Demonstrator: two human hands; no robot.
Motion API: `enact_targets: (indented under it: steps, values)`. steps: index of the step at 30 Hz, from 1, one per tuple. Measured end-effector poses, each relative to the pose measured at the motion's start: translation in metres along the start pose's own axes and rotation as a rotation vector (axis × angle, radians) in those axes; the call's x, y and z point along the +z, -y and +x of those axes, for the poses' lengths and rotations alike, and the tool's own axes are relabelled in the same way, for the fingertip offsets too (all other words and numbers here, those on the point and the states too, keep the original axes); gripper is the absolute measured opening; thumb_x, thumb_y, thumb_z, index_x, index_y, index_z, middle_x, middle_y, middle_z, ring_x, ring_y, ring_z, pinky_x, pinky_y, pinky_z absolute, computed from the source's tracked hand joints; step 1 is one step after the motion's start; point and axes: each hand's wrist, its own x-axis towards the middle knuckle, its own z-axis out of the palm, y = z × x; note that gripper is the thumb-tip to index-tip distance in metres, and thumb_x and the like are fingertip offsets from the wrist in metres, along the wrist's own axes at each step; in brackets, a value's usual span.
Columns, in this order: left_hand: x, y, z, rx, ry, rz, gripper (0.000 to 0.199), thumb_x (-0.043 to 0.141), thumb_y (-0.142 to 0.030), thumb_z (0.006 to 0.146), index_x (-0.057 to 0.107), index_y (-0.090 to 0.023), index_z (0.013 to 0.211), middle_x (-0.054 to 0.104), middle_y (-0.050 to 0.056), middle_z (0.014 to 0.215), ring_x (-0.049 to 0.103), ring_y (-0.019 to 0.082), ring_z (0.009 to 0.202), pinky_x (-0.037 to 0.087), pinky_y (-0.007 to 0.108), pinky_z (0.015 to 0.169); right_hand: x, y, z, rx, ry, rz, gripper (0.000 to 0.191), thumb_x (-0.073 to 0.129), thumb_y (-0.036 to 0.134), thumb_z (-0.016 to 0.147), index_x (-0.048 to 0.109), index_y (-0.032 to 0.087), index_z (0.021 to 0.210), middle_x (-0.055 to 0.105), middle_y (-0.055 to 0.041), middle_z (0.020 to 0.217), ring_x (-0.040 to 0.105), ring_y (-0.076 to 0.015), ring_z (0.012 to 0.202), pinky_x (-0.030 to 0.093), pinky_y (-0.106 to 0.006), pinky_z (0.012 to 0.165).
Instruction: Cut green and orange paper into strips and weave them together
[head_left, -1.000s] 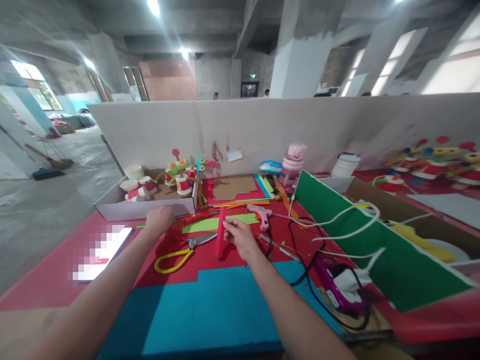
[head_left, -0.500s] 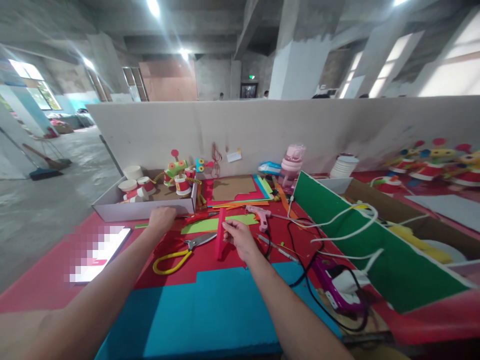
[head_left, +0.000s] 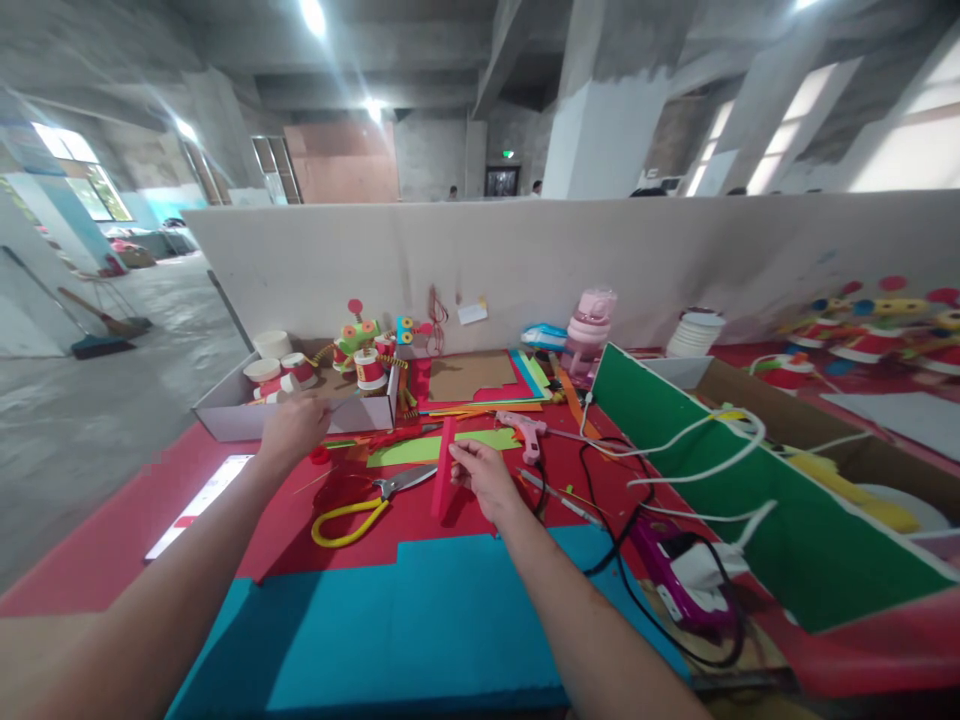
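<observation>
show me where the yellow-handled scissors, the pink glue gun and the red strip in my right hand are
scissors [head_left: 385, 488], head view, on the pivot
glue gun [head_left: 531, 437], head view, on its body
red strip [head_left: 442, 480], head view, mid-length

The left arm [head_left: 202, 545] stretches forward, the left hand [head_left: 297, 427] knuckles-up, fingers turned inward. The right arm [head_left: 574, 600] angles inward, the right hand [head_left: 486, 476] lower, thumb and forefinger pinching.

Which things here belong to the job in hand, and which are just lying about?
Likely the job's:
red strip, pinched in the right hand
scissors
glue gun

Probably just lying about:
phone
pink bottle
</observation>
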Motion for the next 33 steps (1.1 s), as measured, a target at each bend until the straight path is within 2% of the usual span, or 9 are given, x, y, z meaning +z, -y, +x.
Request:
enact_targets:
  steps: [3,5,7,9,12,17,21,29,33]
  values:
    - [-0.004,-0.003,-0.003,-0.092,0.030,-0.436,0.021,0.053,-0.035,0.077,0.066,-0.018,0.080,0.067,0.005,0.075,0.062,0.020,0.073,0.046,0.028,0.064,0.000,0.001,-0.001,0.013,0.006,0.007,0.040,0.080,0.044,0.054,0.062,0.017,0.076,0.055,0.0049,0.052,0.050,-0.0088,0.047,0.046,-0.023,0.049]
    - [-0.005,-0.013,-0.008,-0.152,0.122,-0.856,0.023,0.060,-0.039,0.073,0.061,-0.017,0.077,0.060,0.000,0.059,0.055,0.014,0.055,0.042,0.024,0.054,0.001,0.003,-0.003,0.015,0.025,0.022,0.039,0.081,0.043,0.053,0.062,0.017,0.076,0.056,0.0050,0.053,0.051,-0.0087,0.048,0.046,-0.023,0.049]
    - [-0.005,-0.027,-0.015,-0.153,0.235,-1.232,0.026,0.069,-0.039,0.067,0.057,-0.017,0.074,0.053,-0.004,0.052,0.047,0.009,0.046,0.037,0.021,0.048,0.002,0.004,-0.004,0.012,0.053,0.053,0.039,0.082,0.040,0.053,0.062,0.017,0.077,0.056,0.0051,0.054,0.050,-0.0084,0.048,0.046,-0.022,0.050]
    - [-0.003,-0.043,-0.021,-0.135,0.331,-1.465,0.029,0.075,-0.035,0.063,0.056,-0.016,0.073,0.051,-0.006,0.050,0.044,0.006,0.043,0.032,0.019,0.045,0.002,0.006,-0.005,0.008,0.073,0.093,0.039,0.083,0.036,0.051,0.061,0.017,0.076,0.057,0.0051,0.055,0.052,-0.0083,0.050,0.046,-0.022,0.052]
    - [0.005,-0.067,-0.027,-0.124,0.418,-1.671,0.028,0.077,-0.031,0.064,0.057,-0.015,0.075,0.053,-0.005,0.052,0.046,0.006,0.044,0.033,0.018,0.045,0.003,0.007,-0.005,0.001,0.083,0.149,0.038,0.084,0.035,0.050,0.060,0.017,0.073,0.062,0.0038,0.060,0.057,-0.0092,0.056,0.049,-0.023,0.060]
    - [0.022,-0.101,-0.034,-0.149,0.478,-1.836,0.026,0.079,-0.028,0.063,0.060,-0.014,0.075,0.052,-0.005,0.052,0.047,0.005,0.045,0.036,0.016,0.045,0.004,0.009,-0.006,0.029,0.091,0.230,0.035,0.082,0.033,0.056,0.057,0.018,0.075,0.066,0.0023,0.069,0.062,-0.0109,0.060,0.049,-0.023,0.059]
    - [0.029,-0.119,-0.041,-0.212,0.545,-1.877,0.029,0.081,-0.027,0.060,0.059,-0.015,0.073,0.052,-0.005,0.050,0.048,0.005,0.043,0.037,0.016,0.044,0.006,0.013,-0.008,0.063,0.115,0.266,0.035,0.081,0.030,0.058,0.052,0.020,0.076,0.068,0.0000,0.070,0.064,-0.0145,0.059,0.050,-0.027,0.058]
    - [0.037,-0.125,-0.047,-0.213,0.566,-1.909,0.027,0.080,-0.026,0.062,0.059,-0.014,0.074,0.055,-0.004,0.052,0.050,0.005,0.045,0.043,0.017,0.050,0.006,0.009,-0.006,0.018,0.123,0.288,0.039,0.082,0.034,0.059,0.051,0.021,0.078,0.065,0.0019,0.067,0.060,-0.0135,0.056,0.048,-0.026,0.053]
    - [0.043,-0.130,-0.050,-0.159,0.561,-1.847,0.028,0.079,-0.030,0.063,0.059,-0.015,0.074,0.055,-0.004,0.054,0.050,0.006,0.046,0.040,0.017,0.049,0.001,0.005,-0.001,0.030,0.087,0.220,0.037,0.080,0.036,0.060,0.052,0.020,0.077,0.061,0.0040,0.062,0.050,-0.0080,0.047,0.038,-0.020,0.043]
